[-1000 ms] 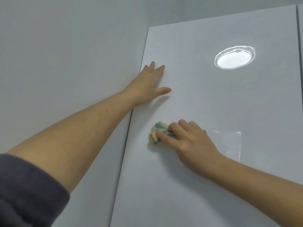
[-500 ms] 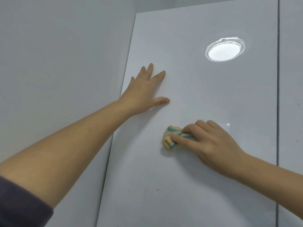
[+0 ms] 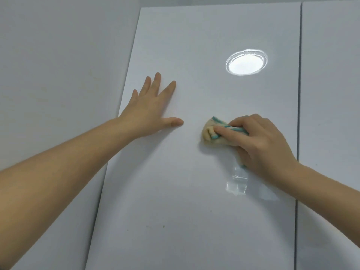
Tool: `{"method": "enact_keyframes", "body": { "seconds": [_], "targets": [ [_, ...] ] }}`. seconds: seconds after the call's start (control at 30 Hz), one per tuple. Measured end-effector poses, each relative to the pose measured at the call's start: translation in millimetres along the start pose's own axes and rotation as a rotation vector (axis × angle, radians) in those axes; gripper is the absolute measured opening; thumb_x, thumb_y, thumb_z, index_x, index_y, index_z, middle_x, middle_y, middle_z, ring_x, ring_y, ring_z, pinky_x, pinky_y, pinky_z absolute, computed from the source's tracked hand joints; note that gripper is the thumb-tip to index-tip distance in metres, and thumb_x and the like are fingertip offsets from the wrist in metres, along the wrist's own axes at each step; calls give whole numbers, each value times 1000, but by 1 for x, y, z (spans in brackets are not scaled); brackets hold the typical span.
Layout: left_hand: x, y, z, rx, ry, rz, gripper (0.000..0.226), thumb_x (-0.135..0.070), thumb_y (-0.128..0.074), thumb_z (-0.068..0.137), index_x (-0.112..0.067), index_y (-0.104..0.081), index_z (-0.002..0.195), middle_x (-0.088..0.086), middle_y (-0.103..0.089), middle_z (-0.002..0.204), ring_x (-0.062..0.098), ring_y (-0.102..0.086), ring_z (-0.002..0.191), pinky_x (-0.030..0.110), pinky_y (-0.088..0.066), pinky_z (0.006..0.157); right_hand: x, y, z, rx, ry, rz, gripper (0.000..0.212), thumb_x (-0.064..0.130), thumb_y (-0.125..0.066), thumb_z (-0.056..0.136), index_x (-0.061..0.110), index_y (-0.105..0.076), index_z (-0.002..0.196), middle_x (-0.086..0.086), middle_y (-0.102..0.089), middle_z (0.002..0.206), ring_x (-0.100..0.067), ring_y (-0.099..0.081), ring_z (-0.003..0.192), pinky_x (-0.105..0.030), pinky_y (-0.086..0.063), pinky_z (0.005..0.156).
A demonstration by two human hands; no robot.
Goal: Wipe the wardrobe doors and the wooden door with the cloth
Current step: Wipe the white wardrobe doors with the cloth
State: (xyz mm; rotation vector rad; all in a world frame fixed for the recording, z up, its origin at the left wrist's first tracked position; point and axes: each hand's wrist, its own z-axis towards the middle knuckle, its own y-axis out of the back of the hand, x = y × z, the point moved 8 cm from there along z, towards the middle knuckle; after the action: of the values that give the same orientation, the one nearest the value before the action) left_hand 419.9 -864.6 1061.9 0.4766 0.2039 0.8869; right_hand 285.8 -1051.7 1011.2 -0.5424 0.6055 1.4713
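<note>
A glossy white wardrobe door fills the middle of the head view. My left hand lies flat on it near its left edge, fingers spread and straight. To the right, my right hand grips a bunched cream cloth with teal stripes and presses it against the door. Most of the cloth is hidden under my fingers and palm. The wooden door is out of sight.
A plain white wall adjoins the door's left edge. A second wardrobe door starts past a dark vertical gap at the right. A round ceiling lamp's reflection shines on the upper door.
My right hand has slid the cloth to the right across the door. My left hand has stayed flat near the left edge while the view shifted.
</note>
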Motion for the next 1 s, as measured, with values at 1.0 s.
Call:
{"method": "enact_keyframes", "body": {
  "seconds": [1.0],
  "targets": [
    [2,-8,-3,22,-12,25,109,-77,-51,74,-34,10,154,1,22,161,26,18,149,54,-3,120,-6,29,-57,60,2,33,31,7,-53,96,15,-66,123,-19,-64,104,-36,-57,81,-43,-46,69]
  ]
}}
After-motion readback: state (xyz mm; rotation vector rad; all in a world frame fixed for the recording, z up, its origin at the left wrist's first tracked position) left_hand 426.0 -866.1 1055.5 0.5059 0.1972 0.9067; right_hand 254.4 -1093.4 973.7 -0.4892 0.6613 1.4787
